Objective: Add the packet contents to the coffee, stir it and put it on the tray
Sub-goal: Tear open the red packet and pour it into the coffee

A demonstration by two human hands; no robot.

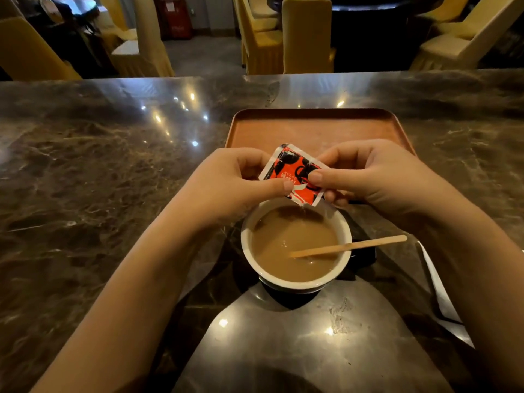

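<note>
A red and black sugar packet point(292, 173) is held tilted just above the far rim of a white cup point(295, 282) of milky coffee. My left hand point(226, 185) pinches its left side and my right hand point(374, 177) pinches its right side. The packet's torn lower corner points down into the cup, and a thin stream of grains falls from it. A wooden stir stick point(348, 246) leans in the coffee, its handle over the right rim. A brown tray point(312, 123) lies on the marble counter just beyond the cup.
The dark marble counter point(99, 165) stretches left and right. A white napkin or paper strip point(442, 293) lies under my right forearm. Yellow-covered chairs point(306, 35) stand beyond the counter's far edge.
</note>
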